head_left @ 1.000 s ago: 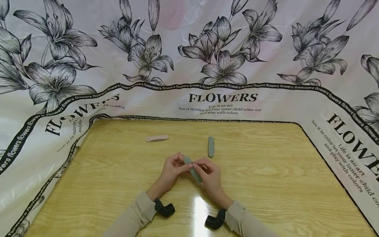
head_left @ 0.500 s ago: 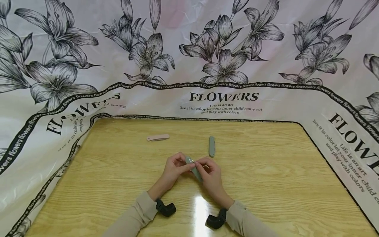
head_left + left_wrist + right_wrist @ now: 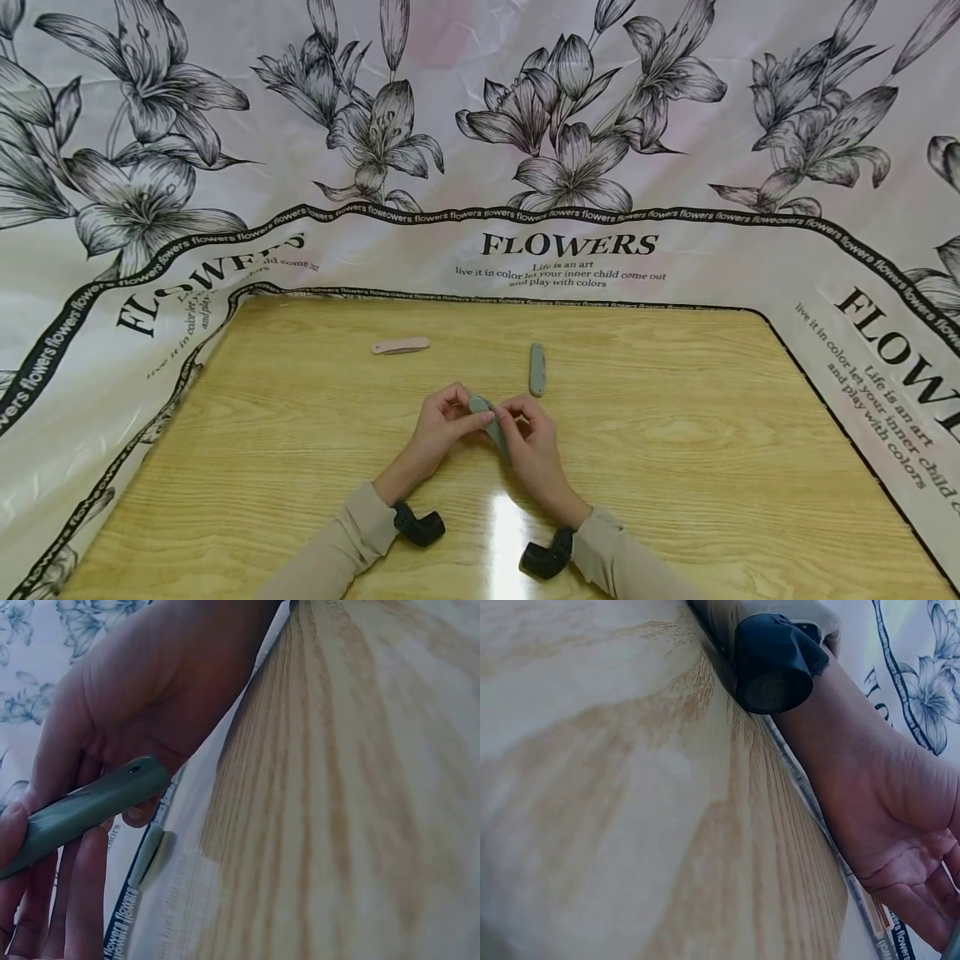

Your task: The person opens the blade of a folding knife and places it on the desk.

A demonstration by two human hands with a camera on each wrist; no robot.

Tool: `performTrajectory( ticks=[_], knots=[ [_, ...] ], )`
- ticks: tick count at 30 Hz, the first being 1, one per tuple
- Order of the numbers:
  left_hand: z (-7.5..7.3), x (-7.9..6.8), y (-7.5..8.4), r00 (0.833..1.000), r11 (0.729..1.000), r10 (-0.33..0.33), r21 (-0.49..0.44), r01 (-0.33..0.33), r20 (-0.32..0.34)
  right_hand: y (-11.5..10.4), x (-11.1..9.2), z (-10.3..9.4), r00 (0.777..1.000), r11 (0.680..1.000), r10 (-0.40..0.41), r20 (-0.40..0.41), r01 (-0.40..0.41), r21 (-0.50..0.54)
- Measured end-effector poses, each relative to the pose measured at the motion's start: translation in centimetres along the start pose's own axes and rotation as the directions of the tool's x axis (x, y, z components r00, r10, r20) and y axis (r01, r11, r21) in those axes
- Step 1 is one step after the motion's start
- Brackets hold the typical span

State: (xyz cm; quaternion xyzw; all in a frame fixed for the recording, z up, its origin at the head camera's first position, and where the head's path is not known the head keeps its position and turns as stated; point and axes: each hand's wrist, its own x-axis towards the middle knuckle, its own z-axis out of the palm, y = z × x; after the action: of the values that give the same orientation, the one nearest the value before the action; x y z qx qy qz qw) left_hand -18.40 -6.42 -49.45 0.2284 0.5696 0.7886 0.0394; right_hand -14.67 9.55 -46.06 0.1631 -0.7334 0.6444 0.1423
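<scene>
Green pocketknife, or something shaped much like one, held between both hands over the middle of the tabletop, slanting. Left hand pinches it near its far end, thumb on top; right hand has thumb and fingertip narrowed onto its edge. Too small to tell if any part is out.

From where I stand, the step looks like picking at something folded into that edge. Best done with the left fingers firm on the body and off the working edge, the right fingers drawing slowly and straight. Casing looks smooth, so it could twist — a hold lower down would probably steady it. Fingertips sit close together; slipping is the main risk. Left wrist view gives the casing up close, small dark hole at one end.

Surface: yellowish wood grain, bright glare on the near side. Pink pocketknife lies beyond the left hand, second green pocketknife beyond the right — neither touched. Room: white cloth with black flowers and "FLOWERS" lettering rises behind and along both sides. Black wrist cameras at both beige sleeves.
</scene>
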Motion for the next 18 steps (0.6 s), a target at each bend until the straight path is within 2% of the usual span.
performTrajectory(
  ticks=[8, 18],
  knots=[
    [0.19, 0.01, -0.15, 1.0, 1.0, -0.006, 0.01, 0.006, -0.015, 0.15, -0.16, -0.17, 0.999, 1.0, 0.001, -0.051, -0.002, -0.018],
    [0.08, 0.08, 0.04, 1.0, 1.0, 0.004, 0.022, -0.003, -0.016, 0.31, 0.07, -0.02, 1.0, 1.0, -0.023, -0.013, 0.023, 0.001]
  ],
)
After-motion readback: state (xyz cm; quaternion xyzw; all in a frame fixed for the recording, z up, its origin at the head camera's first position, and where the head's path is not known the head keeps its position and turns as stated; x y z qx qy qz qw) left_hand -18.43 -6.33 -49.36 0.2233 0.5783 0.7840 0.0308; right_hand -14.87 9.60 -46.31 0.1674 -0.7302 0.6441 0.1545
